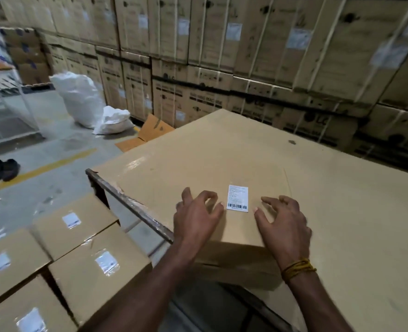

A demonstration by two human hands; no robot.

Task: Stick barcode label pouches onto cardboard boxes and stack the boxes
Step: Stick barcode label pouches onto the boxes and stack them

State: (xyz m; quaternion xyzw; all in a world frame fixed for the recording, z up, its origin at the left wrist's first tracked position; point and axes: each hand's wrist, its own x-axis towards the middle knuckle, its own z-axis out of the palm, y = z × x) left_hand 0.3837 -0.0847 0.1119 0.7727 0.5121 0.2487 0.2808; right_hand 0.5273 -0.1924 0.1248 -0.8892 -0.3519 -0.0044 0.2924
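Observation:
A cardboard box (243, 226) lies on the cardboard-covered table (342, 200) at its near edge. A white barcode label (237, 198) lies flat on the box top. My left hand (197, 218) hovers just left of the label, fingers loosely curled and spread, holding nothing. My right hand (283, 222), with a yellow thread band on its wrist, hovers just right of the label in the same loose claw shape, also holding nothing. Whether the fingertips touch the box I cannot tell.
Several labelled boxes (92, 267) are stacked low at the left beside the table's metal rail (131, 207). White sacks (83, 99) and a flattened carton (148, 133) lie on the floor. A pair of shoes (2, 170) sits by a yellow line. Tall strapped cartons (246, 56) wall the back.

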